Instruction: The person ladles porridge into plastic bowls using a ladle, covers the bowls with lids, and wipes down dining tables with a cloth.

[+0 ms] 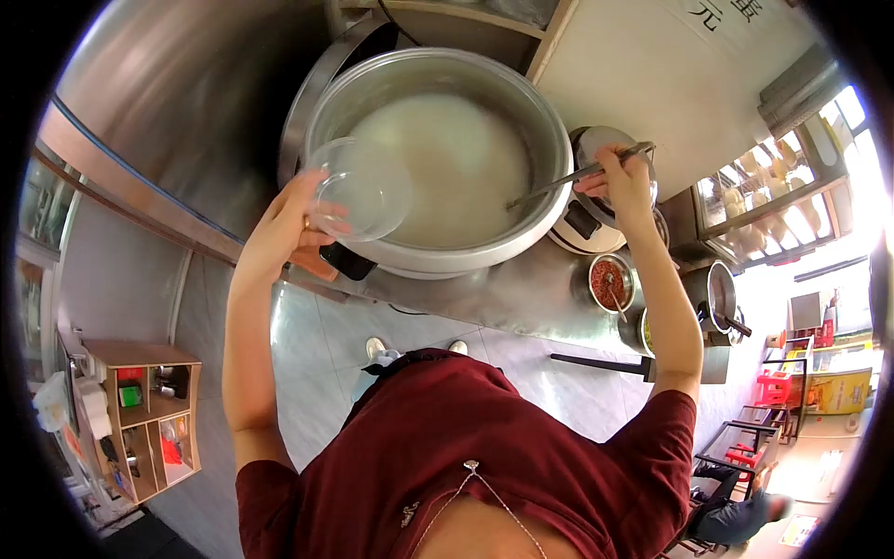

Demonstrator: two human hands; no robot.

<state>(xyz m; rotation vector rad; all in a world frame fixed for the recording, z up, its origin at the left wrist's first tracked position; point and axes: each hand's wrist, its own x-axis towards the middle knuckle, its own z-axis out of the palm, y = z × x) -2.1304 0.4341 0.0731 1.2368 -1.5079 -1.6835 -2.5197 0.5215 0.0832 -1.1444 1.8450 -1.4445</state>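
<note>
A big metal pot (321, 112) holds cloudy whitish liquid (447, 158). My left hand (284, 224) grips a clear plastic bowl (372, 191) by its side, tilted over the pot's near left rim. Nothing shows inside this bowl. At the pot's right side, my right hand (616, 182) is closed around the handle of a metal ladle (549, 189). The ladle slants down to the left into the liquid, so its lower end is hidden.
Right of the pot stand a round lidded cooker (587, 224), a bowl of red chopped food (610, 282) with a spoon, and a metal pot (719, 296). A cleaver-like blade (714, 365) juts past the counter edge. A seated person (736, 517) is at far lower right.
</note>
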